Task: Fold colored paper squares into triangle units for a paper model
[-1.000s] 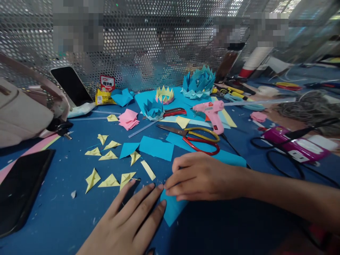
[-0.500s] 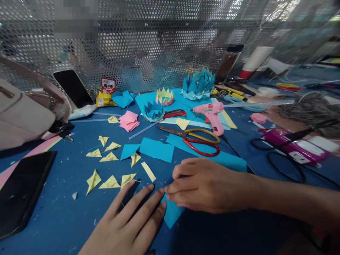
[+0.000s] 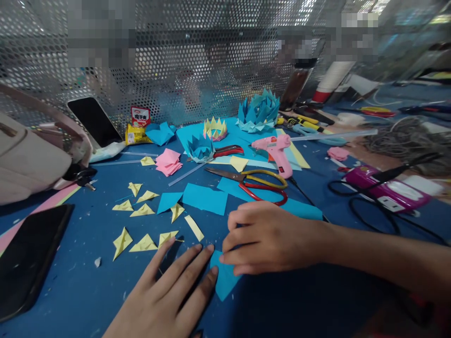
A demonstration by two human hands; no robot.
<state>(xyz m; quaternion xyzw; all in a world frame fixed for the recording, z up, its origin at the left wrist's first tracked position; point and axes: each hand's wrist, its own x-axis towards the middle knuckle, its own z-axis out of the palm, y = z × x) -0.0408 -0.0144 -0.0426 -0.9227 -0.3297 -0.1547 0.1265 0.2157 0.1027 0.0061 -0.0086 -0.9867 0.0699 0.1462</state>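
A small blue paper piece (image 3: 224,280) lies on the table between my hands. My left hand (image 3: 172,291) is spread flat with its fingers apart, the fingertips at the paper's left edge. My right hand (image 3: 262,239) rests over the paper's upper right part with its fingers curled; what its fingertips hold, if anything, is hidden. Several folded yellow paper pieces (image 3: 144,243) lie left of and above my left hand. Beyond my hands are a blue paper rectangle (image 3: 205,199), a yellow strip (image 3: 194,228) and scissors with yellow and red handles (image 3: 264,180).
A pink glue gun (image 3: 280,152) lies beyond the scissors. Blue paper flower (image 3: 260,110) and crown-like rings (image 3: 200,148) stand farther back. A black phone (image 3: 31,258) lies at left near a pale bag (image 3: 31,150). A purple device (image 3: 385,188) with cables is at right.
The fingertips of my right hand have moved slightly away from my left fingertips, showing more of the blue paper's upper edge. My left hand stays spread. The view has shifted slightly.
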